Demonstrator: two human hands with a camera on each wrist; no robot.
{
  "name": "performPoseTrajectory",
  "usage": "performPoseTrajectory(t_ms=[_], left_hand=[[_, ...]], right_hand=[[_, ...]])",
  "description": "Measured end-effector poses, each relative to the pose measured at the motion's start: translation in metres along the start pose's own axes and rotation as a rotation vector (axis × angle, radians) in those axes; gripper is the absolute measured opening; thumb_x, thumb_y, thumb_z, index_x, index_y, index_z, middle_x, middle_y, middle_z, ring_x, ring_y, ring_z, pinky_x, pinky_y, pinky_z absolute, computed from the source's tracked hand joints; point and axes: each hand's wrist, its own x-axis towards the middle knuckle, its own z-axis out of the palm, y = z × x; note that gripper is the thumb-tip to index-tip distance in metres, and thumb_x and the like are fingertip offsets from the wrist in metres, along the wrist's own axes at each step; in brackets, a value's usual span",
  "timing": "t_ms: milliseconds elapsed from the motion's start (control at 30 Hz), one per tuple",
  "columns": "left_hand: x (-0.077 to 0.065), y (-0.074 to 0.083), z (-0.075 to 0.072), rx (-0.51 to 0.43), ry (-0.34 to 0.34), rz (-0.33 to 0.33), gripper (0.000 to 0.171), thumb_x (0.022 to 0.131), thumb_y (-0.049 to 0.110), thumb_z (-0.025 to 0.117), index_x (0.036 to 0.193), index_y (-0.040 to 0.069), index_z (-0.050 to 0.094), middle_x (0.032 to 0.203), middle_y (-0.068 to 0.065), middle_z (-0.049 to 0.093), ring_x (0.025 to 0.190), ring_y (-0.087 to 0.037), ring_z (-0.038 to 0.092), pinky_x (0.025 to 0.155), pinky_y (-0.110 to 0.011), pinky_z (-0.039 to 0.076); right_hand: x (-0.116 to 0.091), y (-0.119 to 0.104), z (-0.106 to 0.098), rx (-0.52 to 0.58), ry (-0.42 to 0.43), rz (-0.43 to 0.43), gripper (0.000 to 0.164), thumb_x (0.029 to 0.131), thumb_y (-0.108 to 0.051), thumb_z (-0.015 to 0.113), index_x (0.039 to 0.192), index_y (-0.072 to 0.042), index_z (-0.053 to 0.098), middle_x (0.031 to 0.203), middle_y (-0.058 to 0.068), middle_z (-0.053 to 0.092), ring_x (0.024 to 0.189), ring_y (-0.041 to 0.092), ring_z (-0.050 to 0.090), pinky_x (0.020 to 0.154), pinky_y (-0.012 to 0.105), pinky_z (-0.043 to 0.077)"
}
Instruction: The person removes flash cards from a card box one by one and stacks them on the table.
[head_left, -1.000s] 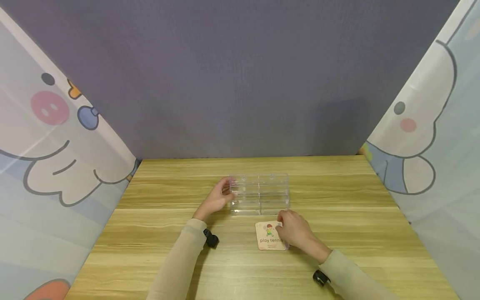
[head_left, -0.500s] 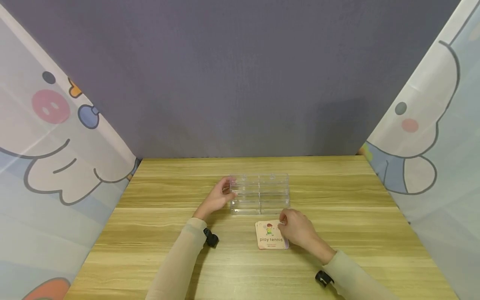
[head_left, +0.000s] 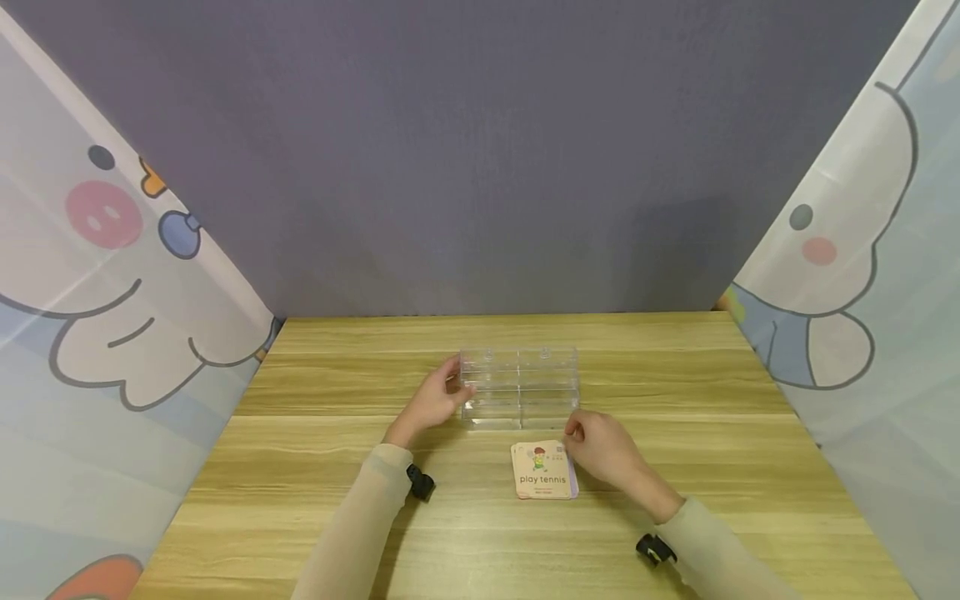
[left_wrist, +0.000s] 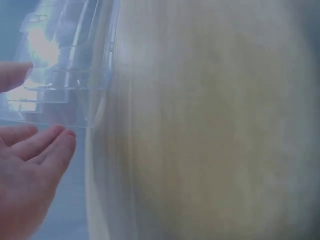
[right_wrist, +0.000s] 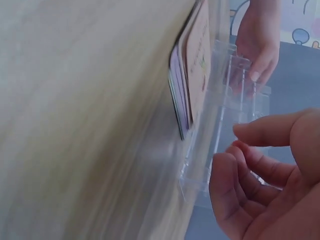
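A clear plastic rack (head_left: 547, 400) with stepped compartments stands on the wooden table. My left hand (head_left: 433, 400) is at its left side; the thumb lies over the rack's edge and the fairly straight fingers (left_wrist: 55, 150) are at its side. Just in front of the rack lies a small stack of picture cards (head_left: 542, 479), the top one showing a cartoon child and the words "play tennis". My right hand (head_left: 603, 446) is beside the stack's upper right corner. In the right wrist view its fingers (right_wrist: 225, 185) are loosely curled, with a gap to the thumb and nothing between.
The wooden table (head_left: 337, 517) ends at a grey panel (head_left: 480, 167) behind the rack. Cartoon-printed curtains (head_left: 75, 333) hang on both sides. Each forearm has a black wrist camera (head_left: 420, 483) strapped on.
My right hand has let go of the top card's corner and moved slightly right. The card has shifted a little right on the stack. My left hand's fingers have drawn back slightly.
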Motion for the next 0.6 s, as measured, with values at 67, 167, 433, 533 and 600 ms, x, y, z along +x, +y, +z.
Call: performPoseTrajectory(t_ms=[67,167,433,533,600], left_hand=[[-0.002,0.004,0.000,0.069,0.006,-0.009,0.074,0.101,0.025,0.066,0.158,-0.001,0.027,0.151,-0.023,0.046,0.135,-0.040,0.049,0.113,-0.051,0.044],[-0.006,0.012,0.000,0.129,0.015,-0.030,0.077,0.101,0.030,0.065,0.159,0.000,0.025,0.153,-0.024,0.043,0.136,-0.042,0.047,0.112,-0.054,0.044],[-0.019,0.032,-0.001,0.245,0.051,-0.078,0.080,0.100,0.041,0.063,0.160,0.004,0.025,0.158,-0.023,0.036,0.146,-0.044,0.031,0.119,-0.063,0.029],[-0.024,0.034,-0.002,0.320,0.074,-0.061,0.082,0.100,0.046,0.062,0.160,0.003,0.025,0.161,-0.025,0.031,0.148,-0.046,0.025,0.121,-0.063,0.023],[-0.027,0.033,-0.003,0.380,0.087,-0.042,0.084,0.100,0.050,0.060,0.160,0.003,0.025,0.161,-0.025,0.030,0.148,-0.045,0.025,0.121,-0.063,0.024]], right_hand=[[0.001,0.001,-0.003,0.017,0.003,-0.019,0.008,0.088,-0.005,0.074,0.086,-0.009,0.067,0.070,-0.005,0.054,0.059,0.010,0.048,0.050,0.023,0.042],[0.003,0.002,-0.006,0.045,0.004,-0.035,0.005,0.089,-0.007,0.073,0.088,-0.008,0.068,0.071,-0.005,0.054,0.060,0.010,0.048,0.050,0.023,0.043],[0.003,0.006,-0.017,0.004,0.067,-0.070,0.016,0.093,-0.017,0.072,0.104,-0.005,0.071,0.090,0.001,0.066,0.080,0.016,0.061,0.068,0.032,0.056],[0.003,0.008,-0.021,-0.046,0.105,-0.090,0.029,0.094,-0.021,0.073,0.115,0.000,0.071,0.106,0.012,0.070,0.093,0.029,0.068,0.078,0.044,0.061],[0.004,0.010,-0.024,-0.079,0.128,-0.099,0.038,0.094,-0.024,0.073,0.121,0.002,0.068,0.116,0.019,0.069,0.102,0.038,0.068,0.084,0.053,0.060]])
